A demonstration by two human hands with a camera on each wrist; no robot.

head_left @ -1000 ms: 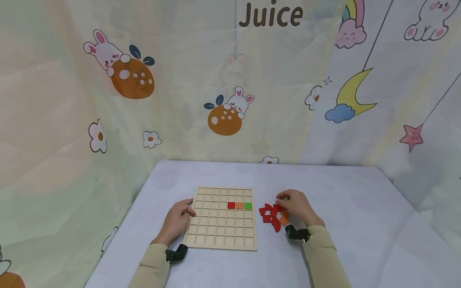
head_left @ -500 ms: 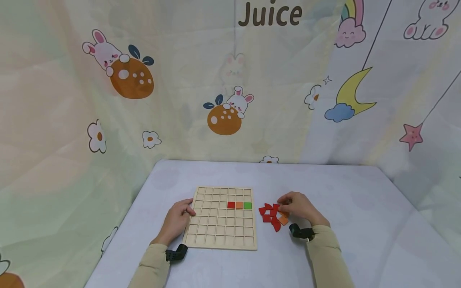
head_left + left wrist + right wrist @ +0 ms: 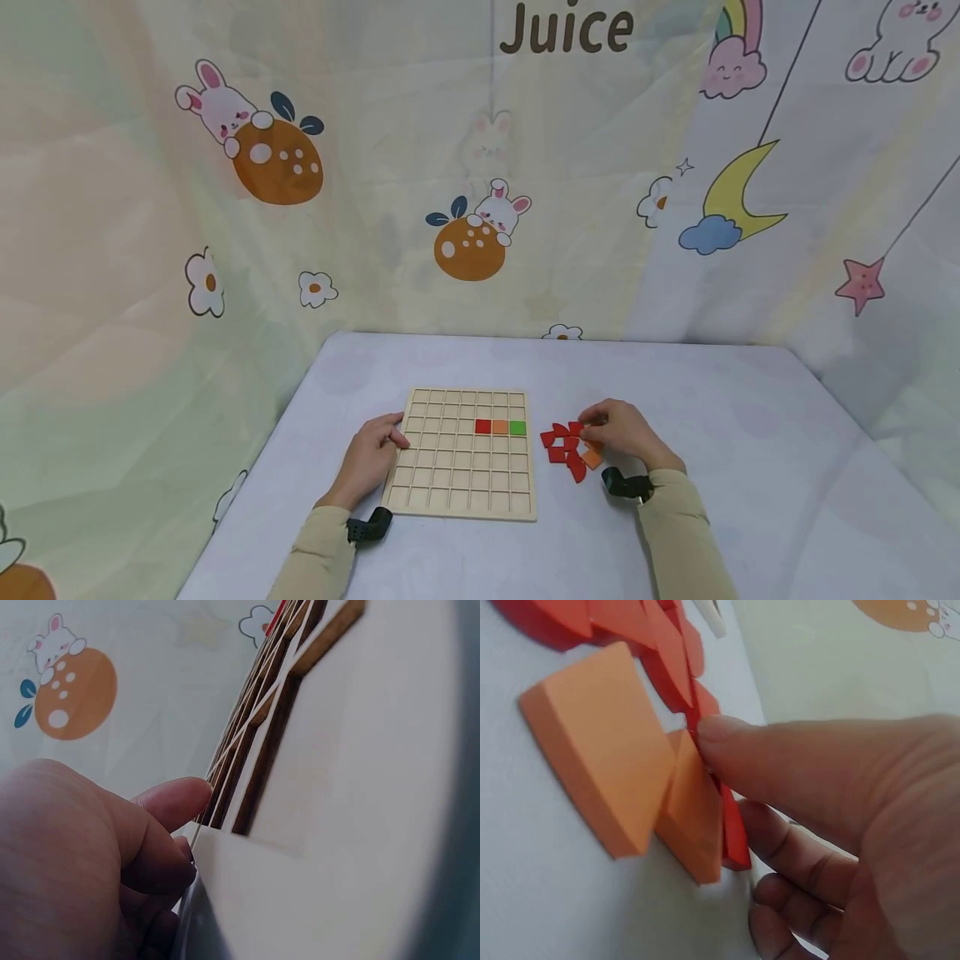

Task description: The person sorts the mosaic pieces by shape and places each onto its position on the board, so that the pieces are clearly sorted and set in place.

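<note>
A pale wooden grid board (image 3: 450, 482) lies on the table, with a red square tile (image 3: 483, 427), an orange one (image 3: 500, 427) and a green one (image 3: 517, 427) side by side in one row. My left hand (image 3: 370, 458) holds the board's left edge, thumb on the rim and other fingers curled alongside, partly hidden. Right of the board, my right hand (image 3: 624, 433) is at a pile of loose red pieces (image 3: 557, 455). In the right wrist view, its thumb and fingers pinch a red tile (image 3: 736, 832), beside two orange tiles (image 3: 604, 742); the fingertips are partly hidden.
A pale cloth covers the table (image 3: 750, 467). Behind it hangs a printed curtain (image 3: 390, 125) with rabbits, oranges and a moon. Black wrist straps (image 3: 626, 485) sit at both sleeve cuffs.
My right hand has drawn slightly right and toward me over the pile, and has held still for the last half second. The left hand and the board keep their place.
</note>
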